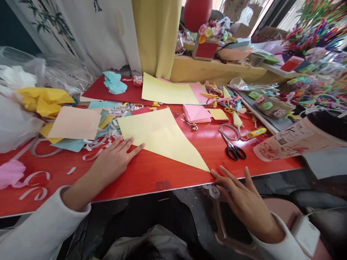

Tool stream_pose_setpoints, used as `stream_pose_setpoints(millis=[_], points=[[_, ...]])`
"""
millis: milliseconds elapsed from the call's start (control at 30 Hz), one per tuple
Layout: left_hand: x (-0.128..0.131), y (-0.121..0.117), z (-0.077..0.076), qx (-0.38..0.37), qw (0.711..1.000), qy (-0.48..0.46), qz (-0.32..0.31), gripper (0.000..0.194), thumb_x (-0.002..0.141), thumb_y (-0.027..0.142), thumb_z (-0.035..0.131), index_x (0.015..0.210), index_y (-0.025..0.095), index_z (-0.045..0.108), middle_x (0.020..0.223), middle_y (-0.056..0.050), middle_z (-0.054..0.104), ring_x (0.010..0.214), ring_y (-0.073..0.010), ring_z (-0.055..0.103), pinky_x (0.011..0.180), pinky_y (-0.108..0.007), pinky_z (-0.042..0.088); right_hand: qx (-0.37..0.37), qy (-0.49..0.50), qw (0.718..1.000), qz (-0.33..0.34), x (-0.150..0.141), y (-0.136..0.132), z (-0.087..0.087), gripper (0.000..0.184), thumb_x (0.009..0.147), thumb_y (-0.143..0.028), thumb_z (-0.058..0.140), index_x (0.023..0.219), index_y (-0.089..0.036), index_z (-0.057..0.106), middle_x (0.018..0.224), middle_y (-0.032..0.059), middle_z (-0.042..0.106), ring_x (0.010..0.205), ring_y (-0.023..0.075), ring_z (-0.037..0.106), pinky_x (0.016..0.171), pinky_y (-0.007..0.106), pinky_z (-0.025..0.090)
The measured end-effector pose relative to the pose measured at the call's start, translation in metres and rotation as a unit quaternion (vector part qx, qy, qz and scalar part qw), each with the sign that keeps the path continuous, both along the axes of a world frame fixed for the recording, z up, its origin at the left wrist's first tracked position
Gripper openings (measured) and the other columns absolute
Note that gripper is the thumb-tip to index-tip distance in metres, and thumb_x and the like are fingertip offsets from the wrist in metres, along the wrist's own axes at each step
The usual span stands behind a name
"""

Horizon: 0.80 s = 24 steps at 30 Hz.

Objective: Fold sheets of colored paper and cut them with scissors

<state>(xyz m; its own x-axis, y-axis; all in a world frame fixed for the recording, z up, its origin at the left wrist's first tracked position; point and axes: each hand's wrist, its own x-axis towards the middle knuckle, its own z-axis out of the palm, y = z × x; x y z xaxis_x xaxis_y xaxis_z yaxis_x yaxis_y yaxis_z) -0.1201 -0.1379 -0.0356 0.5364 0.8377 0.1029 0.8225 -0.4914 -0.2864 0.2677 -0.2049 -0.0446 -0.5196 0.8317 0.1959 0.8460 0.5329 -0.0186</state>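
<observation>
A pale yellow sheet of paper [162, 139] lies at a slant on the red table [146, 177], one corner pointing toward the front edge. My left hand [119, 153] rests on its left side with the fingers stretched over the paper and the table. At the near right corner, my right hand [240, 196] has its fingers spread, the fingertips by the paper's tip and the palm out past the table edge. Neither hand grasps anything. Black-handled scissors [235, 151] lie to the right of the sheet.
Paper strips and a peach sheet [74, 122] lie at left. Behind are pink squares [196, 113] and another yellow sheet [168, 90]. A drink cup [290, 141], a roll of tape [230, 131] and a yellow glue stick [257, 132] stand or lie at right.
</observation>
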Motion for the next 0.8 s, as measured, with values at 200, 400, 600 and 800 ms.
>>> stream_pose_setpoints(millis=[200, 400, 600, 800], points=[[-0.019, -0.002, -0.003, -0.054, 0.995, -0.046, -0.067, 0.063, 0.072, -0.003, 0.029, 0.127, 0.021, 0.049, 0.132, -0.016, 0.047, 0.125, -0.0266, 0.04, 0.104, -0.057, 0.015, 0.023, 0.198, 0.966, -0.167, 0.021, -0.026, -0.006, 0.028, 0.089, -0.039, 0.042, 0.098, -0.02, 0.061, 0.092, 0.0047, 0.069, 0.09, 0.0211, 0.063, 0.092, 0.04, 0.042], [0.004, -0.002, -0.002, -0.056, 0.987, -0.138, -0.052, 0.036, 0.086, 0.017, 0.031, 0.11, 0.011, 0.057, 0.129, -0.015, 0.051, 0.123, -0.0251, 0.043, 0.107, -0.057, 0.007, -0.425, 0.424, 0.771, -0.214, -0.023, -0.042, -0.01, 0.055, 0.089, -0.055, 0.026, 0.076, -0.015, 0.062, 0.051, 0.0049, 0.063, 0.049, 0.0162, 0.059, 0.055, 0.029, 0.048], [0.023, -0.01, -0.004, -0.076, 0.981, -0.175, -0.031, 0.059, 0.087, 0.046, 0.039, 0.132, 0.009, 0.036, 0.129, -0.018, 0.05, 0.127, -0.0255, 0.037, 0.106, -0.058, 0.002, -0.592, 0.572, 0.563, -0.077, -0.101, -0.029, -0.029, 0.056, 0.081, -0.061, 0.04, 0.085, -0.01, 0.06, 0.047, 0.0035, 0.062, 0.031, 0.0106, 0.05, 0.033, 0.02, 0.036], [0.024, -0.018, 0.002, -0.129, 0.971, -0.197, -0.052, 0.045, 0.092, 0.036, 0.028, 0.131, 0.017, 0.038, 0.138, -0.01, 0.041, 0.132, -0.0191, 0.029, 0.109, -0.052, 0.002, -0.586, 0.642, 0.475, -0.14, -0.146, -0.036, -0.035, 0.045, 0.077, -0.051, 0.055, 0.085, -0.006, 0.054, 0.039, 0.0015, 0.057, 0.021, 0.0073, 0.037, 0.024, 0.017, 0.022]])
